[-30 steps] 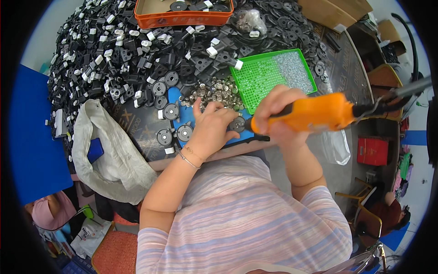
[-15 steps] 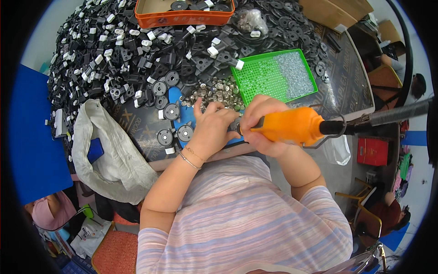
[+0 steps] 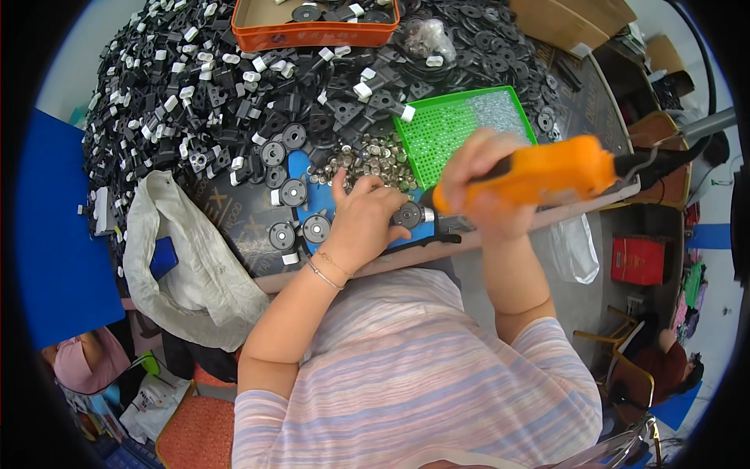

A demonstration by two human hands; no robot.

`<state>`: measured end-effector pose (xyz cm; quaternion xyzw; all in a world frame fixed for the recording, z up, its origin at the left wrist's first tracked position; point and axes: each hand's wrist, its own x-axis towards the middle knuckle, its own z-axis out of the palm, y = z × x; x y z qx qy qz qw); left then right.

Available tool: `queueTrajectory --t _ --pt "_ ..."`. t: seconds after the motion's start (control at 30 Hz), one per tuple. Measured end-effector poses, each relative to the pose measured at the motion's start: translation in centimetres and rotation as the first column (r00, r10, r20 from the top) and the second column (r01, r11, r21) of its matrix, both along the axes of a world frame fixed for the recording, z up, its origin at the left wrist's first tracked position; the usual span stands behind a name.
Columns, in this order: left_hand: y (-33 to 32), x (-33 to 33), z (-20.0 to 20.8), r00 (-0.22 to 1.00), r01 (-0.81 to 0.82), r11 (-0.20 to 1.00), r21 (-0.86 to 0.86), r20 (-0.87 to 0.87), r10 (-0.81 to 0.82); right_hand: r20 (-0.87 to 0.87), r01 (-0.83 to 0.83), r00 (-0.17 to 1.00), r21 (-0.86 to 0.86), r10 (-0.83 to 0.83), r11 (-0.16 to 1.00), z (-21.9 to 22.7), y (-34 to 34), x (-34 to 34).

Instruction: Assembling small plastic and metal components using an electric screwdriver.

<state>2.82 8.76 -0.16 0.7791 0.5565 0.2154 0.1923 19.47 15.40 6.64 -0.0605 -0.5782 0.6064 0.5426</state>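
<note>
My left hand (image 3: pixel 361 217) rests on the blue mat (image 3: pixel 319 197), thumb and forefinger curved around the edge of a black round part (image 3: pixel 408 215) with a white end piece; the other fingers reach the pile of small shiny metal pieces (image 3: pixel 376 160). My right hand (image 3: pixel 491 184), blurred, is wrapped around an orange electric screwdriver (image 3: pixel 558 173). Its front end sits right of the black part and apart from it. Left of my left hand lie several similar round parts (image 3: pixel 316 228), some with white ends. Behind my right hand is a green perforated tray (image 3: pixel 433 129) of small silvery pieces.
A large heap of black parts with white ends (image 3: pixel 211 102) covers the table's far and left side. An orange-red box (image 3: pixel 316 37) stands in it. A pale cloth bag (image 3: pixel 203 273) hangs at the left edge; a cardboard box (image 3: pixel 566 23) is far right. Other people sit beyond both sides.
My right hand has lifted the screwdriver away from the black round part, up and to the right, and the part now shows. My left hand has stayed in place.
</note>
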Motion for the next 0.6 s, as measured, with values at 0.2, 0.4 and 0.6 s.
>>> queueTrajectory --t 0.2,0.4,0.6 --pt "-0.7 0.6 -0.1 0.996 -0.021 0.999 0.046 -0.085 0.025 0.092 0.436 0.895 0.023 -0.436 0.9 -2.9 3.2 1.4" --pt "-1.2 1.3 -0.1 0.99 -0.101 0.984 0.146 -0.079 0.114 0.095 0.449 0.888 0.032 -0.45 0.893 -3.9 3.4 0.9" --pt "-1.3 1.4 -0.2 0.987 -0.099 0.984 0.15 -0.109 0.116 0.095 0.448 0.889 0.018 -0.447 0.894 -3.9 3.7 0.9"
